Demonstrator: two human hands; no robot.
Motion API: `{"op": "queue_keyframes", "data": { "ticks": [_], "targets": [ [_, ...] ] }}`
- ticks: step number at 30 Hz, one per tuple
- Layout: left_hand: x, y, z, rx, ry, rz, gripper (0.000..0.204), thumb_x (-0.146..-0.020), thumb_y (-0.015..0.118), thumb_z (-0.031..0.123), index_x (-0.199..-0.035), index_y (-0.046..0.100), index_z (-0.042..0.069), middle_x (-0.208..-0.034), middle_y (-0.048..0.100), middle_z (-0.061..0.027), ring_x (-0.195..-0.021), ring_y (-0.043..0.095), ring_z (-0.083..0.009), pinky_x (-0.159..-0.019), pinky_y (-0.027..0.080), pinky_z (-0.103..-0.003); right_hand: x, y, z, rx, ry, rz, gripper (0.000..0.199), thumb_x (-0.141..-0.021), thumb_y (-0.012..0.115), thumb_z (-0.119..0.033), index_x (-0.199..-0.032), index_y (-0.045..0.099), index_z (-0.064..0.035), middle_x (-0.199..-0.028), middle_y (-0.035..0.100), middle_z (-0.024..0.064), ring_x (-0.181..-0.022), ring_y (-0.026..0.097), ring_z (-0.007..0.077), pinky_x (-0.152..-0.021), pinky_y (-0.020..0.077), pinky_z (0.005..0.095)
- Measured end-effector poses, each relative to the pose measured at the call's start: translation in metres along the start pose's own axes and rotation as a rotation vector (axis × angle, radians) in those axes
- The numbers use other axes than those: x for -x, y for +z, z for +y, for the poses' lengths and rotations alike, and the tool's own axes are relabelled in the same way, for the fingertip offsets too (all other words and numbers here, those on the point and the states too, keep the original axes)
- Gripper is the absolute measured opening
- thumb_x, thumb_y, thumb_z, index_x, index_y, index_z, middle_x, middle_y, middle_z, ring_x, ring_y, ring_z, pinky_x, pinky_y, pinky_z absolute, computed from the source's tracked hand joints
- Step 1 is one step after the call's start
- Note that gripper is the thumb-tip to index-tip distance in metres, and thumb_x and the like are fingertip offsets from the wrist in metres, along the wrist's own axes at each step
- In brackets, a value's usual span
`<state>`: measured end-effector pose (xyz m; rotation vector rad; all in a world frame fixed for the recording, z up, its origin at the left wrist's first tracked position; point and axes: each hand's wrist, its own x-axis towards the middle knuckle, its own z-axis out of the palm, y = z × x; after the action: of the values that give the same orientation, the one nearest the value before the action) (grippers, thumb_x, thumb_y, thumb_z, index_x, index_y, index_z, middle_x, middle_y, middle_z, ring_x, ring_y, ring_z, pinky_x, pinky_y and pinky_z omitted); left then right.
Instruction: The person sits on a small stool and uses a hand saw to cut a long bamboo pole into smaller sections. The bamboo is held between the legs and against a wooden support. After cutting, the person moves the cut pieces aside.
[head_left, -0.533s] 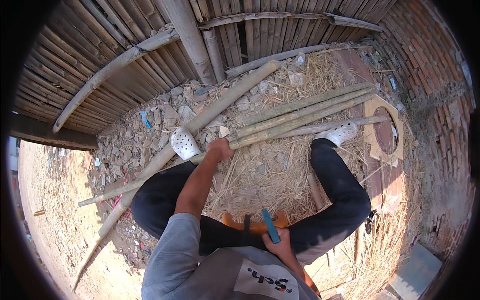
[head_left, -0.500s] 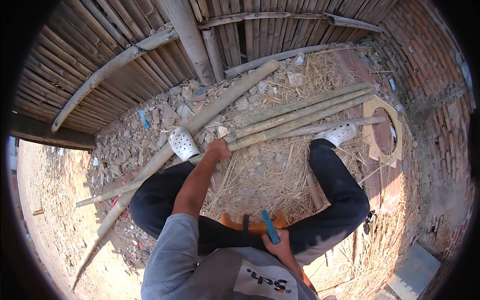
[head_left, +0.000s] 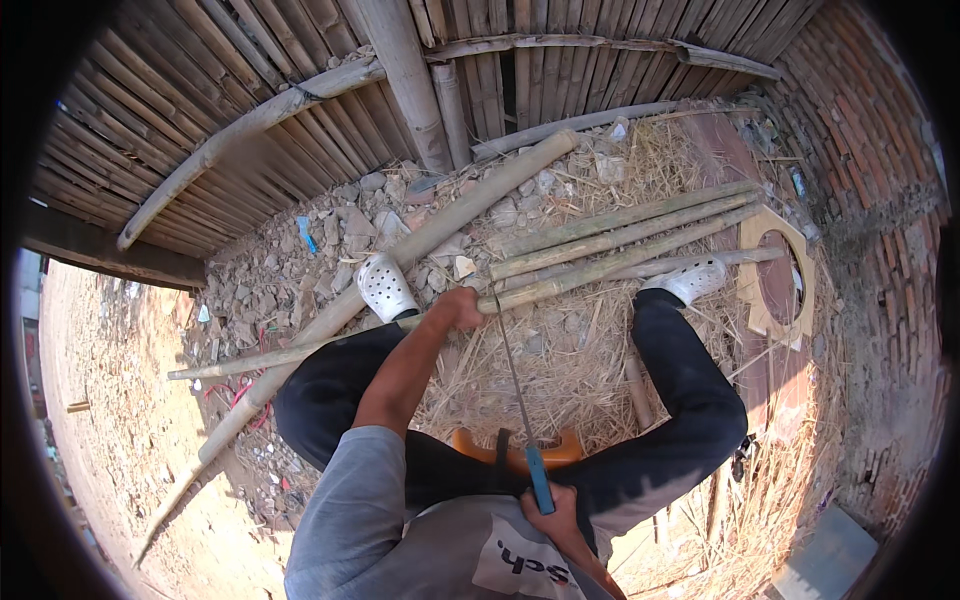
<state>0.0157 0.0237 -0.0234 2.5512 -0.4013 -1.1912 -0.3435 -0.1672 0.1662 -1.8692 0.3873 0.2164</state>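
My left hand [head_left: 462, 308] is closed around a long bamboo pole [head_left: 560, 285], which runs from the right, under my left forearm, and out to the lower left. In my right hand [head_left: 557, 512], close to my body, is the blue handle of a hand saw [head_left: 541, 480]. Its thin, dark blade reaches away from me to the pole, crossing it just right of my left hand. Whether the teeth have cut into the bamboo cannot be made out. Two more bamboo poles [head_left: 620, 237] lie just beyond this one.
A thick pole [head_left: 480, 200] slants over rubble by my left white clog [head_left: 386, 287]. At the right lies a wooden frame with a round hole [head_left: 750, 290], near a brick wall [head_left: 880, 200]. Between my legs sits an orange object [head_left: 567, 447] with a dark strap.
My right hand has drawn the saw handle slightly back toward my body, and the blade now shows clearly. My left hand keeps its grip on the pole. The whole view has shifted a little.
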Motion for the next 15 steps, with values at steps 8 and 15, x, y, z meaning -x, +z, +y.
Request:
{"op": "queue_keyframes", "data": {
  "ticks": [8, 15],
  "targets": [
    [0.004, -0.002, 0.006, 0.257, 0.023, -0.174, 0.030, -0.060, 0.067, 0.014, -0.084, 0.067, -0.004, -0.078, 0.068, -0.0168, -0.066, 0.066, -0.0261, -0.060, 0.053, -0.038, -0.013, -0.068, -0.020, 0.558, -0.472, -0.065, 0.015, -0.080, 0.063, -0.005, -0.067, 0.060, 0.0010, -0.055, 0.055, 0.0009, -0.046, 0.051, 0.0074, -0.043, 0.0394, 0.0242],
    [-0.003, 0.009, -0.005, 0.337, 0.019, -0.328, 0.024, -0.060, 0.068, 0.011, -0.080, 0.066, -0.003, -0.063, 0.064, -0.0122, -0.052, 0.062, -0.0207, -0.050, 0.049, -0.036, -0.012, -0.072, -0.009, -0.133, -0.019, 0.191, 0.023, -0.078, 0.066, -0.006, -0.059, 0.053, -0.0018, -0.047, 0.045, -0.0003, -0.046, 0.042, 0.0049, -0.044, 0.0356, 0.0247]
  ]
}}
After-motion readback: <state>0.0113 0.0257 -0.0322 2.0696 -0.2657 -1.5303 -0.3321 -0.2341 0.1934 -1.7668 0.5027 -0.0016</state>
